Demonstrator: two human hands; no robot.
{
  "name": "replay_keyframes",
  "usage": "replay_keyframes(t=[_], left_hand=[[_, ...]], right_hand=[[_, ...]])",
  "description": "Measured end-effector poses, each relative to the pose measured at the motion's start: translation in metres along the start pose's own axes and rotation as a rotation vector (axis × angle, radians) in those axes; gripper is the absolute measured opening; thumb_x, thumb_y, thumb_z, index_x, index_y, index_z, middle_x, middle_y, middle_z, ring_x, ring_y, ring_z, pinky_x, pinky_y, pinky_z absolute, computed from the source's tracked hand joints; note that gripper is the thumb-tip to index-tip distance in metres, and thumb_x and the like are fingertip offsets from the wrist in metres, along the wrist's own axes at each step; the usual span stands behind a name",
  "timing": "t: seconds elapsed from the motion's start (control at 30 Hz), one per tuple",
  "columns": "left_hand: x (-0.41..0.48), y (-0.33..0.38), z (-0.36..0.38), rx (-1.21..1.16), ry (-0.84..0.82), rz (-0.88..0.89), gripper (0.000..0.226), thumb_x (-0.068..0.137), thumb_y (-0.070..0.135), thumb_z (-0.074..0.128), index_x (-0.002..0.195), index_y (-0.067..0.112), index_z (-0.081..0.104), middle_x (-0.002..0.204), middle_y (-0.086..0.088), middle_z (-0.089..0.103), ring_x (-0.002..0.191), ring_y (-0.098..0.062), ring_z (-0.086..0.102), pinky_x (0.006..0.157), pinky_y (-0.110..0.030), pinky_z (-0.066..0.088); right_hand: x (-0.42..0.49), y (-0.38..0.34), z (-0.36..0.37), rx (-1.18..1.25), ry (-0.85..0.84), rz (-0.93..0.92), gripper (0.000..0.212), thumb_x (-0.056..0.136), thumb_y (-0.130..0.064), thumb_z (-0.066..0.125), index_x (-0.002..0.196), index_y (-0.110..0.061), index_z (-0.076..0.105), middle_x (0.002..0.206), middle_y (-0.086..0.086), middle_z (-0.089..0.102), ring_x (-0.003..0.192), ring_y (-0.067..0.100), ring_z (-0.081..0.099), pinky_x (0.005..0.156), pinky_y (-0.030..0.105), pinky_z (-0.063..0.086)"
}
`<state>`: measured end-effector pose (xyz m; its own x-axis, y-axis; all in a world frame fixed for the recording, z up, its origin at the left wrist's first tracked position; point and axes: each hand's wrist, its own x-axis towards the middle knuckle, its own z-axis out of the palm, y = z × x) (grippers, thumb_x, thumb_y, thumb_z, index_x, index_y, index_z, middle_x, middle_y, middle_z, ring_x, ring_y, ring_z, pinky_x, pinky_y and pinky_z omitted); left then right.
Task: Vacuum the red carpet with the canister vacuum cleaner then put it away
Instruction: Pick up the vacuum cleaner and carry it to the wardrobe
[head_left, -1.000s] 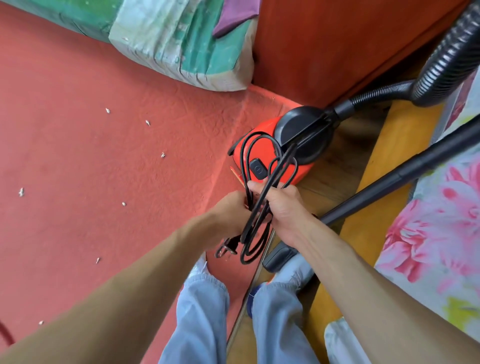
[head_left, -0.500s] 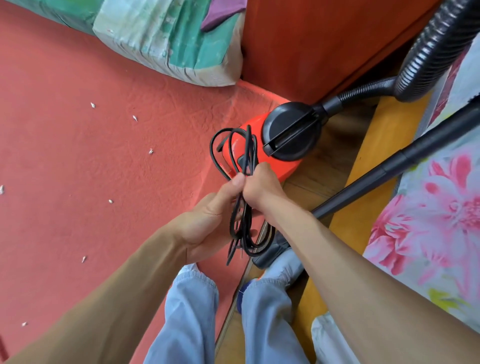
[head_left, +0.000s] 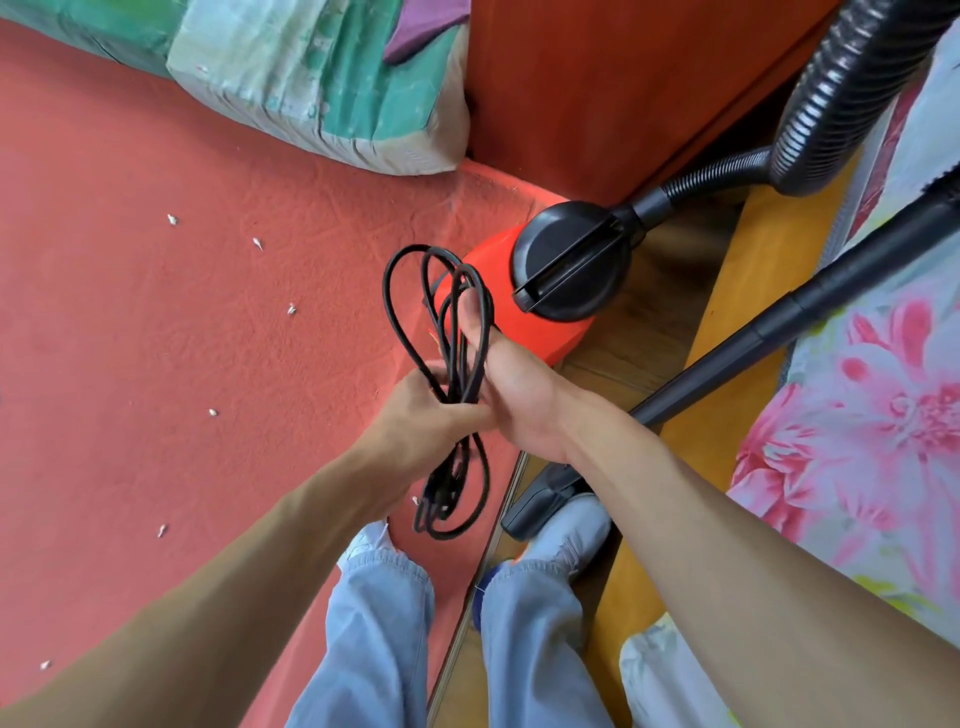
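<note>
- Left hand (head_left: 423, 418): fingers curled round the middle of the coiled power cord (head_left: 460, 379), gripping it from the carpet side.
- Right hand (head_left: 519, 395): also gripping the cord bundle, pressed against the left hand. Its thumb points up along the upper loops. The fingers are hidden behind the cord, so I cannot tell how they lie.
- The power cord is black and gathered in several long loops. The upper loops stand above both hands and the lower loops hang beneath them, over the carpet edge.
- Canister vacuum cleaner (head_left: 530, 327): red body with a black round top. It stands on the floor just beyond the hands, at the corner of the red carpet (head_left: 156, 353) and beside the wooden cabinet (head_left: 623, 78).
- A ribbed black hose (head_left: 841, 98) leaves the canister top and climbs to the upper right.
- A black wand (head_left: 779, 322) runs diagonally from the right edge down behind the right wrist. The floor nozzle (head_left: 537, 501) lies on the wood floor (head_left: 654, 338) by the person's right shoe (head_left: 571, 530).
- Small white scraps (head_left: 258, 243) are scattered over the red carpet.
- A folded green-and-white quilt (head_left: 322, 78) lies on the carpet at the top.
- A floral bedsheet (head_left: 883, 415) covers the right side, with a yellow wooden board (head_left: 737, 291) between it and the wood floor.
- The person's legs in light blue jeans (head_left: 379, 634) fill the bottom centre.
</note>
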<state>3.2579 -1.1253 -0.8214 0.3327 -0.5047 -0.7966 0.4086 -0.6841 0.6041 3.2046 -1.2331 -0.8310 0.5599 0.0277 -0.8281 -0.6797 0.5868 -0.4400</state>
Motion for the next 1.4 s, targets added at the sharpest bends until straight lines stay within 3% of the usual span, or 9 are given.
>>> replay_keyframes(t=[0.07,0.23,0.4,0.53,0.77,0.93,1.1,1.27,1.4], left_hand=[[0.006,0.000,0.005,0.065,0.130,-0.036,0.019,0.080,0.007,0.068,0.096,-0.003,0.066,0.070,-0.019,0.070,0.061,-0.026,0.066,0.068,-0.045,0.061],[0.026,0.013,0.015,0.086,0.315,-0.084,0.004,0.090,0.011,0.063,0.085,0.011,0.064,0.056,-0.004,0.062,0.048,-0.030,0.068,0.065,-0.050,0.063],[0.070,0.061,0.027,0.419,0.327,0.155,0.014,0.084,0.006,0.056,0.090,0.007,0.069,0.077,-0.012,0.075,0.071,-0.029,0.074,0.058,-0.031,0.057],[0.112,0.091,0.053,0.572,0.352,0.317,0.015,0.086,0.009,0.052,0.092,0.005,0.065,0.097,-0.022,0.072,0.094,-0.040,0.067,0.071,-0.034,0.046],[0.141,0.083,0.097,0.568,0.341,0.222,0.036,0.086,0.005,0.054,0.120,0.005,0.063,0.116,-0.020,0.069,0.110,-0.037,0.063,0.090,-0.036,0.050],[0.152,0.091,0.098,0.425,0.248,0.088,0.037,0.074,0.017,0.064,0.110,0.010,0.069,0.090,-0.009,0.072,0.084,-0.029,0.069,0.072,-0.032,0.058],[0.153,0.085,0.099,0.436,0.173,0.089,0.019,0.087,0.011,0.058,0.105,0.009,0.063,0.077,-0.003,0.055,0.069,-0.021,0.053,0.049,-0.021,0.035],[0.137,0.072,0.088,0.236,0.247,-0.077,0.011,0.080,0.007,0.060,0.069,0.007,0.055,0.059,-0.006,0.052,0.058,-0.024,0.052,0.062,-0.026,0.042],[0.110,0.051,0.066,0.030,0.329,-0.150,0.015,0.079,0.001,0.062,0.066,0.005,0.054,0.053,-0.007,0.052,0.055,-0.024,0.052,0.063,-0.031,0.044]], right_hand=[[-0.002,0.000,-0.004,-0.096,-0.011,-0.005,0.086,0.064,-0.093,0.042,0.105,-0.019,0.056,0.090,0.011,0.054,0.078,0.026,0.048,0.069,0.033,0.042],[-0.013,-0.005,-0.032,0.159,0.349,-0.143,0.061,0.099,-0.054,0.041,0.119,-0.002,0.065,0.112,0.011,0.071,0.094,0.025,0.071,0.093,0.041,0.055],[-0.019,-0.007,-0.076,0.301,0.760,-0.179,0.026,0.098,-0.015,0.055,0.120,-0.003,0.063,0.105,0.012,0.071,0.091,0.026,0.073,0.083,0.036,0.060],[-0.025,0.000,-0.103,0.343,0.988,-0.120,0.018,0.096,-0.006,0.053,0.109,-0.006,0.065,0.089,0.008,0.068,0.082,0.019,0.070,0.072,0.025,0.059],[-0.028,0.030,-0.121,0.431,1.296,-0.196,0.019,0.083,-0.011,0.048,0.097,-0.001,0.057,0.086,0.013,0.065,0.071,0.026,0.058,0.061,0.030,0.043],[-0.030,0.046,-0.126,0.439,1.383,-0.087,0.030,0.087,-0.017,0.056,0.115,-0.011,0.047,0.114,0.009,0.053,0.095,0.030,0.056,0.081,0.038,0.046],[-0.023,0.067,-0.133,0.209,1.337,-0.027,0.063,0.082,-0.027,0.068,0.137,-0.011,0.040,0.138,0.012,0.042,0.126,0.035,0.043,0.099,0.050,0.044],[-0.035,0.062,-0.144,0.276,1.120,-0.128,0.052,0.087,-0.033,0.071,0.130,-0.029,0.042,0.110,-0.012,0.056,0.102,0.016,0.057,0.099,0.052,0.048],[-0.047,0.046,-0.130,0.239,0.984,-0.151,0.040,0.093,-0.027,0.066,0.127,-0.026,0.046,0.099,-0.016,0.055,0.093,0.011,0.059,0.086,0.056,0.055]])
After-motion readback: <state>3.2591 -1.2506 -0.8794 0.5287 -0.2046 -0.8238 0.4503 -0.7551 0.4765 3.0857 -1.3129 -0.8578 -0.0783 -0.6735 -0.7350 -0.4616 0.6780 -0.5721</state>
